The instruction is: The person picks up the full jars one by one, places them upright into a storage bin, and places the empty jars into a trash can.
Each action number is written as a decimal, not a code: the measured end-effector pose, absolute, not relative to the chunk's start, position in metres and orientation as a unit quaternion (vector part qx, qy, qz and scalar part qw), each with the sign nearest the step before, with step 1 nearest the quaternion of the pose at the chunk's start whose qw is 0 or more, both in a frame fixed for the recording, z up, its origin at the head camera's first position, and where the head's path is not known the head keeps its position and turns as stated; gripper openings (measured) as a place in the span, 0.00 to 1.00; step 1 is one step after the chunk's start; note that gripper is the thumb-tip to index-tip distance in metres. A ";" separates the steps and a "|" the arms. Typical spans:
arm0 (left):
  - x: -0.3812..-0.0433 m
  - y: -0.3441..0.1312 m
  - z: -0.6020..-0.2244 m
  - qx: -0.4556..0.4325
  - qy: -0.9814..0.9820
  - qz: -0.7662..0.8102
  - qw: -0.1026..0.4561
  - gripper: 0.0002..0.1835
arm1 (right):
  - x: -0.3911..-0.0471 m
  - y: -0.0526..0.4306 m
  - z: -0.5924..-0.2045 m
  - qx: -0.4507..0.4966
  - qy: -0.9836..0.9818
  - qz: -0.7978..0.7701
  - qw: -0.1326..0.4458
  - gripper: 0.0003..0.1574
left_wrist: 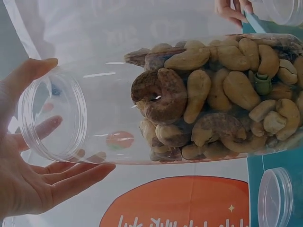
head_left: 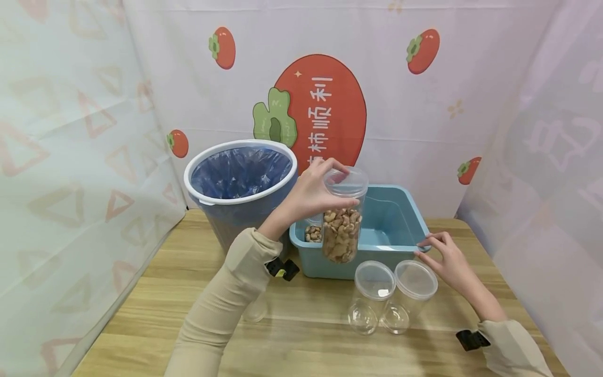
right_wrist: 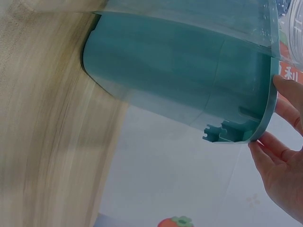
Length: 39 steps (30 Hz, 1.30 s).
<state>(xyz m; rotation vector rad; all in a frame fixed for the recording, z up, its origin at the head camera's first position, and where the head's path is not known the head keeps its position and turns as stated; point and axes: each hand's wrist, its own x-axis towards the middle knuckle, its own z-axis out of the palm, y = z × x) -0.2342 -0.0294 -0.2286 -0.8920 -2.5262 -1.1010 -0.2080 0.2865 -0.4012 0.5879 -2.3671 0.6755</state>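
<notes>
My left hand [head_left: 314,191] holds a clear plastic jar [head_left: 341,235] by its lidded top, thumb on one side and fingers on the other. Cashews [left_wrist: 213,94] fill the lower part of this jar, and a small green piece [left_wrist: 263,82] lies among them. The jar is raised at the front of a blue plastic basin [head_left: 400,209]. My right hand [head_left: 445,259] pinches the basin's front right corner at the rim [right_wrist: 272,104]. Inside the basin, at its left, another jar with cashews [head_left: 313,233] is partly hidden behind the held one.
Two lidded clear jars, one [head_left: 372,296] beside the other [head_left: 412,293], stand on the wooden table [head_left: 301,348] before the basin. A bin [head_left: 212,209] with a blue liner stands left of the basin. A clear round item [head_left: 255,311] lies near my left forearm. Printed curtains [head_left: 400,115] enclose the table.
</notes>
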 end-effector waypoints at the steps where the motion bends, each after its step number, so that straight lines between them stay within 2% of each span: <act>1: -0.237 -0.028 -0.228 -0.304 -0.868 -0.375 0.119 0.27 | -0.208 0.286 -0.401 0.222 -0.892 0.254 0.301 0.14; 9: -0.255 -0.017 -0.222 -0.295 -0.871 -0.375 0.120 0.27 | -0.208 0.286 -0.399 0.224 -0.892 0.254 0.299 0.13; 19: -0.275 -0.005 -0.236 -0.289 -0.862 -0.396 0.129 0.28 | -0.207 0.286 -0.399 0.220 -0.897 0.247 0.293 0.13; 39: -0.299 0.014 -0.276 -0.273 -0.873 -0.398 0.077 0.28 | -0.206 0.286 -0.399 0.218 -0.896 0.252 0.294 0.12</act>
